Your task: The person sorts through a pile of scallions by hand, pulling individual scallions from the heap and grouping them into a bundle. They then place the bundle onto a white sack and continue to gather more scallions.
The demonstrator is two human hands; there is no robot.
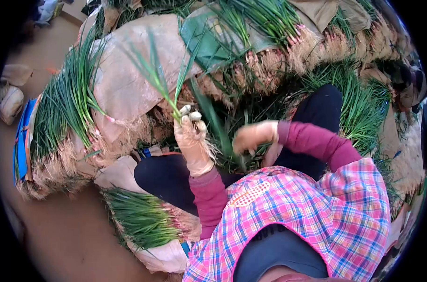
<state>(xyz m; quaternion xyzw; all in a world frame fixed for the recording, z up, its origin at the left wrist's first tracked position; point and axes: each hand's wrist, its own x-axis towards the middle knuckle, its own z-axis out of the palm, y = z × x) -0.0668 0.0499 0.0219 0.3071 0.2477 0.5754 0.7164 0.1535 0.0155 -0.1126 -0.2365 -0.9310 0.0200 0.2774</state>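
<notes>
My left hand (193, 143), in a thin pale glove with white fingertips, is closed around a few spring onions (162, 89). Their green leaves point up and away, and the pale roots trail below my fingers on the right. To its right, my right hand (256, 135), gloved and smeared by motion, is bent downward over the gap between my legs. A blurred long green leaf (218, 122) runs between the two hands, its lower end close by my right fingers. Loose green leaves (251, 105) lie in the dark space beyond.
Bundled spring onions (77, 94) with long roots lie on a raised, cloth-covered bank (138, 61) curving around me. Further bunches (274, 21) line the back, and a green pile (363, 113) stands right. Another bunch (143, 216) rests on cloth at lower left, beside brown floor (77, 230).
</notes>
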